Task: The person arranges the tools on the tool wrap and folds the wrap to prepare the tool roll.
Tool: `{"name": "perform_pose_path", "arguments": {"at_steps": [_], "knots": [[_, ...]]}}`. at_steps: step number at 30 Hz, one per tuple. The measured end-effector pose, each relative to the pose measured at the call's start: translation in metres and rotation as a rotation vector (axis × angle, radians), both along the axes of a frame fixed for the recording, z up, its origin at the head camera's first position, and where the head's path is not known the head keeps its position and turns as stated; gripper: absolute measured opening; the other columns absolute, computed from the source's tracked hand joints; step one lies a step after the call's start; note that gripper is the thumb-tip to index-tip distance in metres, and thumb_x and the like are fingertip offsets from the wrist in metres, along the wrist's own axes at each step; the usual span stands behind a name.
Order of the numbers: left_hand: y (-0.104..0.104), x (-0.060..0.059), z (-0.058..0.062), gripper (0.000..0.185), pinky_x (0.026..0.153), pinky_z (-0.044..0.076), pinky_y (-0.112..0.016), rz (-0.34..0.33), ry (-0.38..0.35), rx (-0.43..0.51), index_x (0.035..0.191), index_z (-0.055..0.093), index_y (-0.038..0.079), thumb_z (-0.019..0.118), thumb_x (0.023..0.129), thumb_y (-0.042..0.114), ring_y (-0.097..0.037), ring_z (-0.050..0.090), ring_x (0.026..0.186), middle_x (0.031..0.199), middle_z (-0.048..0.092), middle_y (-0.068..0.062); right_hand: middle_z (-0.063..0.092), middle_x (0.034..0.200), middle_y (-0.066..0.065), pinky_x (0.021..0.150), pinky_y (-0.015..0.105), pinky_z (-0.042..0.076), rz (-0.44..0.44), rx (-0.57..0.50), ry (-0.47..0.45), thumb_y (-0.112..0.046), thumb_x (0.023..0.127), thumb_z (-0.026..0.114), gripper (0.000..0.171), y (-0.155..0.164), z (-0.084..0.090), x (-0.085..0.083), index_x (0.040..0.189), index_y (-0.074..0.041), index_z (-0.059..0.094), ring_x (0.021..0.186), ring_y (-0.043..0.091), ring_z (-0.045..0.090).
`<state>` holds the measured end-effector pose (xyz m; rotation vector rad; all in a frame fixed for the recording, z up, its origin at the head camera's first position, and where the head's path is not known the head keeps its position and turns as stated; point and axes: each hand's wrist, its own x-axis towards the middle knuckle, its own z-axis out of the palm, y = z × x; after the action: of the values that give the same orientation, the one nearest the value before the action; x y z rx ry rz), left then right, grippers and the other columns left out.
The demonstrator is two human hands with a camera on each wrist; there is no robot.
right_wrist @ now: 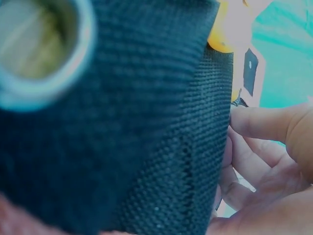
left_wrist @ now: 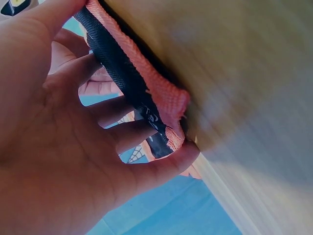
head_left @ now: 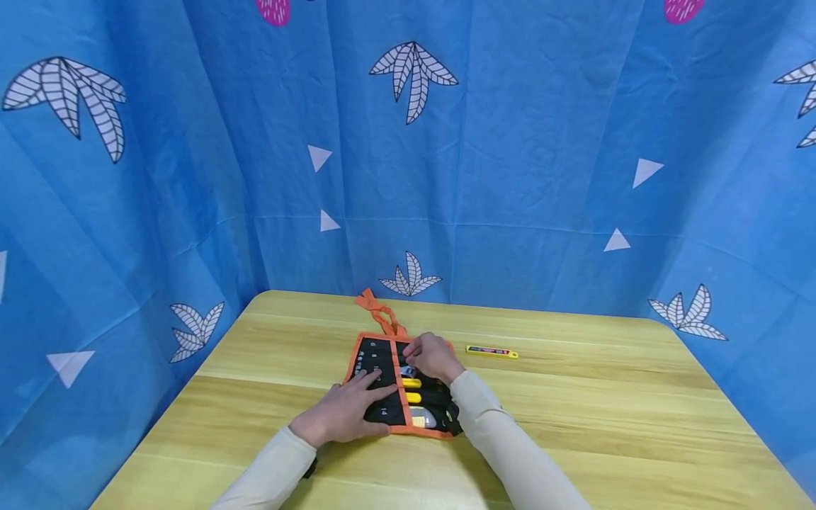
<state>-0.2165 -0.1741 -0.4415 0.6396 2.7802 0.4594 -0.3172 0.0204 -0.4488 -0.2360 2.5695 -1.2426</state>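
Note:
A black tool roll with orange edging and white numbers lies spread on the table. My left hand rests on its left part, fingers spread; in the left wrist view the fingertips lie along the orange-trimmed edge. Over the upper pockets, my right hand has thumb and fingertips pinched together at a small, mostly hidden tool. Beside those fingers shows a silvery piece. Two yellow handles and a grey-and-yellow tool sit in the lower pockets. In the right wrist view, black fabric hides much of the work.
A slim yellow case with a dark label lies right of the roll. An orange tie strap trails toward the table's back edge. A patterned blue curtain hangs behind and beside the wooden table.

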Motion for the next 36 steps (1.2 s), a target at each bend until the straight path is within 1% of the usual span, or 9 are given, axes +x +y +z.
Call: {"name": "perform_pose_path", "arguments": {"at_steps": [6,13,19,22,27,30,36], "knots": [[0.000,0.001,0.000,0.074,0.106,0.033,-0.077,-0.001,-0.002,0.003,0.154,0.048,0.027,0.075,0.090,0.051,-0.045,0.029,0.151,0.165,0.032,-0.017,0.070,0.093,0.006,0.088,0.037,0.059,0.015,-0.011,0.001,0.005,0.096,0.065,0.012,0.001,-0.001,-0.001,0.101,-0.003,0.074,0.085,0.019,0.064],[-0.001,0.001,-0.001,0.074,0.107,0.034,-0.076,0.005,-0.008,-0.005,0.154,0.048,0.028,0.074,0.089,0.054,-0.045,0.028,0.151,0.165,0.032,-0.016,0.071,0.094,0.006,0.084,0.035,0.060,0.060,-0.023,0.016,0.002,0.096,0.067,0.010,0.004,-0.002,-0.001,0.103,-0.002,0.074,0.084,0.017,0.066],[-0.001,0.001,-0.002,0.074,0.106,0.033,-0.077,0.001,-0.002,0.000,0.155,0.048,0.029,0.074,0.090,0.055,-0.045,0.028,0.152,0.165,0.032,-0.015,0.072,0.094,0.005,0.083,0.034,0.059,0.057,-0.027,0.011,-0.001,0.098,0.066,0.010,0.007,-0.003,0.000,0.103,-0.003,0.074,0.084,0.016,0.067],[-0.001,0.001,-0.002,0.074,0.106,0.033,-0.077,0.004,-0.003,-0.003,0.154,0.048,0.029,0.073,0.089,0.055,-0.045,0.028,0.152,0.165,0.032,-0.015,0.072,0.096,0.005,0.085,0.035,0.059,0.076,-0.027,0.017,-0.004,0.098,0.066,0.010,0.009,-0.003,0.000,0.105,-0.005,0.074,0.085,0.015,0.067],[0.000,0.001,-0.003,0.074,0.107,0.034,-0.076,0.008,-0.009,-0.005,0.154,0.048,0.028,0.073,0.090,0.055,-0.045,0.028,0.151,0.165,0.032,-0.015,0.073,0.104,0.007,0.093,0.041,0.058,0.147,-0.033,0.050,-0.004,0.098,0.067,0.014,0.018,-0.001,0.003,0.111,-0.006,0.073,0.091,0.017,0.067],[0.000,0.001,-0.003,0.074,0.107,0.034,-0.076,0.005,-0.005,-0.005,0.154,0.048,0.029,0.073,0.090,0.055,-0.045,0.028,0.151,0.165,0.033,-0.015,0.072,0.108,0.009,0.094,0.042,0.058,0.159,-0.030,0.070,-0.004,0.098,0.067,0.019,0.026,0.000,0.005,0.116,-0.006,0.072,0.094,0.019,0.067],[0.000,0.000,-0.004,0.074,0.106,0.034,-0.076,0.004,0.006,-0.007,0.154,0.048,0.030,0.073,0.089,0.056,-0.045,0.028,0.151,0.165,0.032,-0.015,0.072,0.107,0.008,0.087,0.039,0.058,0.144,-0.022,0.111,-0.004,0.098,0.067,0.022,0.044,0.005,0.004,0.119,-0.005,0.072,0.096,0.019,0.067]]}}
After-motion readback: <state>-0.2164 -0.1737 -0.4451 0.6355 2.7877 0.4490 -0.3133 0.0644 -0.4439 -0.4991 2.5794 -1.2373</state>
